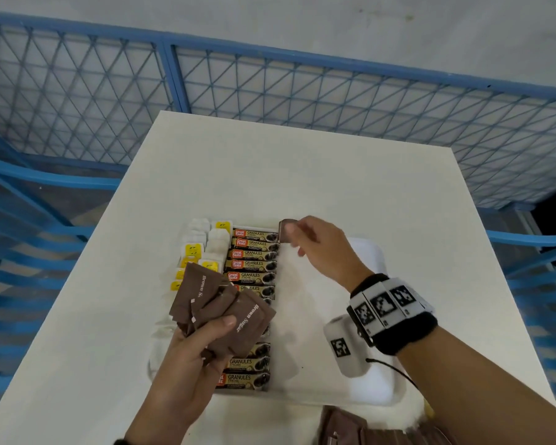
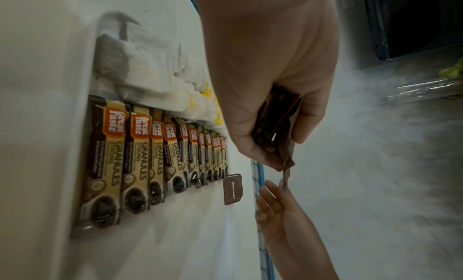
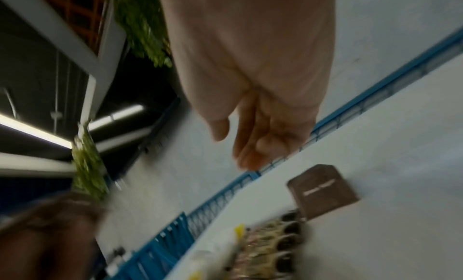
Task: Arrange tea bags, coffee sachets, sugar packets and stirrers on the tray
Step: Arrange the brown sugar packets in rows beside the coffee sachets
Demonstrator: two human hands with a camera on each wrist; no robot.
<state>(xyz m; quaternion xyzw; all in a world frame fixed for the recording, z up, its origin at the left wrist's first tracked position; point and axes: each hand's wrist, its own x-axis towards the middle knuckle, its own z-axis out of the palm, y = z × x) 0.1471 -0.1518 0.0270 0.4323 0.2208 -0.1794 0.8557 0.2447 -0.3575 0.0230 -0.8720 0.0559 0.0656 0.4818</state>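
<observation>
A white tray (image 1: 305, 313) lies on the table. Tea bags (image 1: 203, 248) with yellow tags fill its left side, and a column of coffee sachets (image 1: 252, 264) runs beside them. One brown sugar packet (image 1: 284, 232) stands at the tray's far end, right of the coffee column. My right hand (image 1: 297, 242) hovers just beside it with relaxed fingers and holds nothing; the right wrist view shows the hand (image 3: 240, 145) apart from the packet (image 3: 323, 189). My left hand (image 1: 212, 332) grips a fan of brown sugar packets (image 1: 219, 306) over the tray's near left part.
The white table (image 1: 270, 171) extends beyond the tray's far end. A blue mesh fence (image 1: 270, 91) stands behind it. A blurred heap of brown packets (image 1: 366, 425) lies at the table's near edge. The tray's right half is bare.
</observation>
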